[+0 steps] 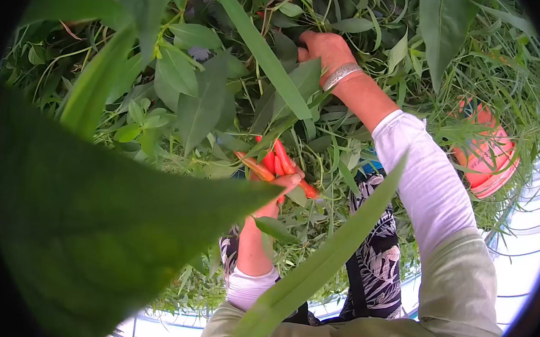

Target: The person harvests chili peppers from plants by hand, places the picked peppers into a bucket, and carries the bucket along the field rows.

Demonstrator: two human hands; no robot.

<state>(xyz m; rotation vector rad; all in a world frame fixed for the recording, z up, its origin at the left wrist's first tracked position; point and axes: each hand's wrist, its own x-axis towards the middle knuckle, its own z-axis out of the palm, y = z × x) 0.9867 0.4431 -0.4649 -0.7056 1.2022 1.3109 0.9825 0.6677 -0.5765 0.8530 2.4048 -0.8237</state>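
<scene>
Several red and orange chili peppers (283, 157) are bunched in my left hand (286, 182), whose fingers are wrapped round them. A large blurred leaf (124, 221) close to the camera covers part of that hand and forearm. Farther up, my right hand (331, 51) reaches into the leafy pepper plants (192, 83), with a silver bracelet (342, 76) at its wrist. Its fingers curl in among the stems and leaves, which hide the fingertips and whatever they grip.
At the right, a red bucket (490, 158) leans in the grass. Long leaves (323, 258) hang across the view near the camera. My legs in patterned trousers (378, 261) are below, with pale sheeting (525, 246) beyond the greenery at the right edge.
</scene>
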